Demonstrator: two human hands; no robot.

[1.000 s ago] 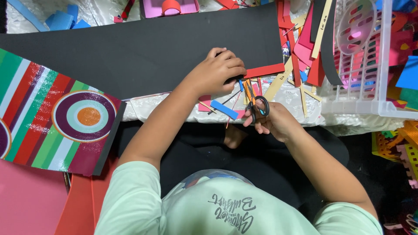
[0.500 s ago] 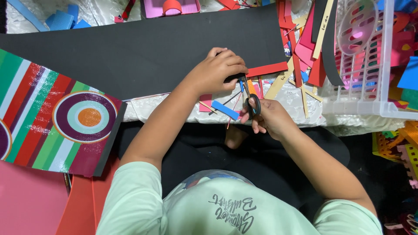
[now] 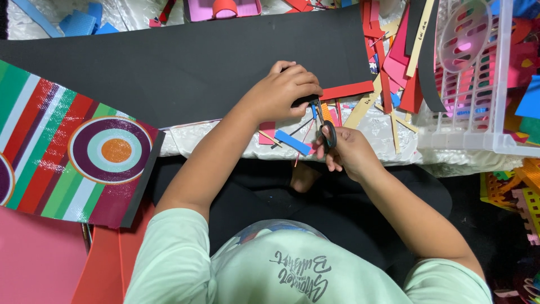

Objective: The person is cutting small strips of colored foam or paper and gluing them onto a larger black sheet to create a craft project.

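Observation:
My left hand presses down on the near edge of a large black foam sheet and pinches it at the right end. My right hand grips small scissors with black handles; the blades point up toward the sheet's edge, just below my left fingers. Beside the left fingertips a red foam strip sticks out from under the sheet. A blue strip lies on the white cover between both hands.
A striped sheet with ring patterns lies at the left, over pink and red sheets. A white plastic basket full of foam pieces stands at the right. Several coloured foam scraps are piled beside it.
My right hand has moved the scissors left and up, closer to my left fingers and the sheet's edge. The left hand has stayed on the black sheet.

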